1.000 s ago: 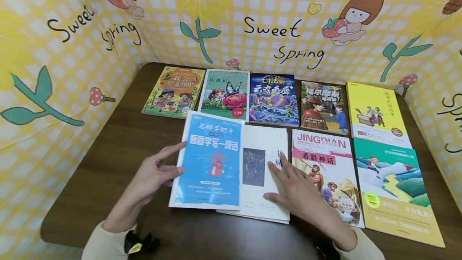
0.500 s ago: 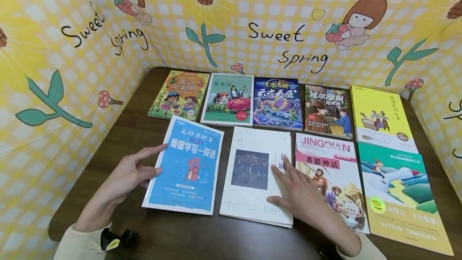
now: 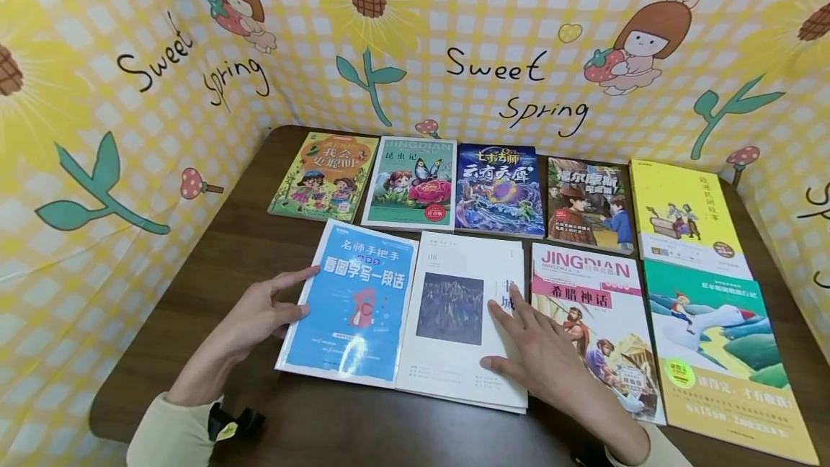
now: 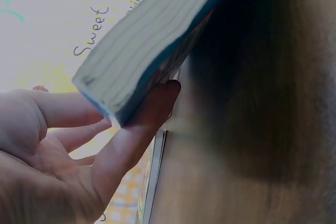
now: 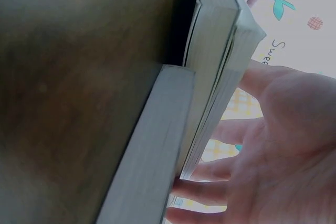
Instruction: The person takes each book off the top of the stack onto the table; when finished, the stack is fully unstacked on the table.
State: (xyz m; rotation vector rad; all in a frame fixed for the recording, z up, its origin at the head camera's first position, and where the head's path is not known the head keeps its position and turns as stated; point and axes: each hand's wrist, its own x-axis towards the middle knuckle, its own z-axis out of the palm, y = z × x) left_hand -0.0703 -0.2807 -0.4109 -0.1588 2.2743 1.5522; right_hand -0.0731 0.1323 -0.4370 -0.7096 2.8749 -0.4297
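Observation:
My left hand grips a blue paperback book by its left edge. In the left wrist view, fingers lie on both sides of the book's corner, and the page block faces the camera, tilted over the table. Beside it, a white book with a dark square picture lies on the table; the blue book's right edge is right at its left edge. My right hand rests with spread fingers on the white book's right side. In the right wrist view, the white book's thick page edges show next to the fingers.
A pink-and-white book and a green-and-gold book lie to the right. Behind them runs a row of several books, from an orange one to a yellow one. A patterned yellow cloth encloses the dark wooden table.
The blue book, overlapping the white one at first, moves left with my left hand, then back right to the white book's edge. My right hand stays on the white book.

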